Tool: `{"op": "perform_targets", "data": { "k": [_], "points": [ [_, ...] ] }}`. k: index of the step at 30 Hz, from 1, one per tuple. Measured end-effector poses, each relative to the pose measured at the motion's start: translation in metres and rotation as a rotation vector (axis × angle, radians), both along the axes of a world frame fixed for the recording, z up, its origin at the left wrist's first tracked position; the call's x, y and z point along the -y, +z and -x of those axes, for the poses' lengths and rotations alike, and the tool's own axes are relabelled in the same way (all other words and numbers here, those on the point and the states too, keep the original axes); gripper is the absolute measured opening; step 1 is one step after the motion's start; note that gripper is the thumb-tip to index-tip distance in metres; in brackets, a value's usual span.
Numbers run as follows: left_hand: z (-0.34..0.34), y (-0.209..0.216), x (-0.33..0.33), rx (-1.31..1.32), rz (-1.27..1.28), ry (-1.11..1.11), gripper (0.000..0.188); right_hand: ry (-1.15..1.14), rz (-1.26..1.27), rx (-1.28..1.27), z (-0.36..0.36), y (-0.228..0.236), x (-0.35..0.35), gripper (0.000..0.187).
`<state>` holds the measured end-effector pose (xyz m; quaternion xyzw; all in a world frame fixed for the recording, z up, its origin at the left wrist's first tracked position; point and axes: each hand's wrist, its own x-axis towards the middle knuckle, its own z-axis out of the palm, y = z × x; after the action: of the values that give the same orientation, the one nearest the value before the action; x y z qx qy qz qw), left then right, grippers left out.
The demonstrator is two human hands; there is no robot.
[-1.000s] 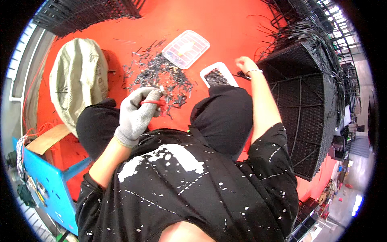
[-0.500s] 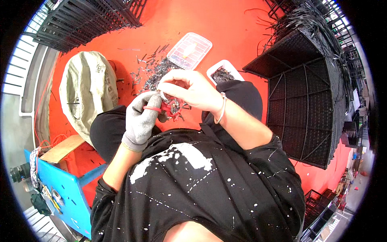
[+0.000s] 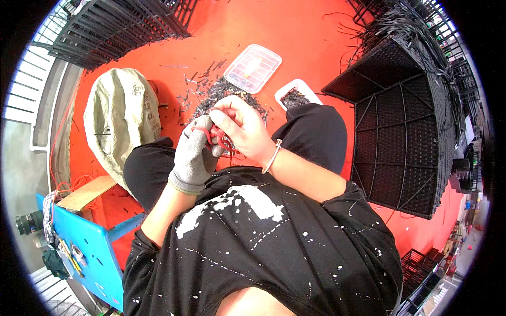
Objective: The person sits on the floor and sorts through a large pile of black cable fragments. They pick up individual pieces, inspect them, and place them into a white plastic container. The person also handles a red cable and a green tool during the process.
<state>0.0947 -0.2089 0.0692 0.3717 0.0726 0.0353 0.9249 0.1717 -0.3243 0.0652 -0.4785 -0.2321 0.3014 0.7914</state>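
The gloved left hand (image 3: 195,152) grips a red-handled tool (image 3: 215,136); the bare right hand (image 3: 241,125) pinches, contents unclear. Work seems midway: scraps (image 3: 215,94) piled beyond, black pieces (image 3: 294,98) left in the right-hand tub (image 3: 313,97).

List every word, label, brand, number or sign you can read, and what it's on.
No text is clearly readable.
Pale green sack: dark printed characters on its right side, too small and creased to read.
Clear plastic lid: a pale yellowish patch, possibly a label; no lettering can be made out.
Blue table: small white marks, too small to tell if they are writing.
Black shirt: white blotches and specks, no lettering seen.
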Motion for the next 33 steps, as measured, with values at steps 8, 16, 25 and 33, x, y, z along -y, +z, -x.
{"op": "perform_targets", "data": {
  "k": [8, 16, 25, 33],
  "points": [
    [0.001, 0.002, 0.004, -0.009, -0.038, 0.018, 0.015, -0.099, -0.112, 0.018, 0.007, -0.011, -0.007, 0.017],
    [0.002, 0.002, 0.003, -0.014, -0.028, 0.044, 0.016, -0.056, -0.148, -0.104, 0.009, -0.009, -0.005, 0.019],
    [0.002, 0.003, 0.003, 0.030, -0.019, 0.029, 0.018, -0.066, -0.113, -0.072, 0.008, -0.013, -0.005, 0.021],
    [0.003, -0.002, 0.001, 0.023, -0.033, -0.016, 0.027, -0.106, -0.078, 0.092, 0.008, -0.007, -0.005, 0.018]
  ]
}}
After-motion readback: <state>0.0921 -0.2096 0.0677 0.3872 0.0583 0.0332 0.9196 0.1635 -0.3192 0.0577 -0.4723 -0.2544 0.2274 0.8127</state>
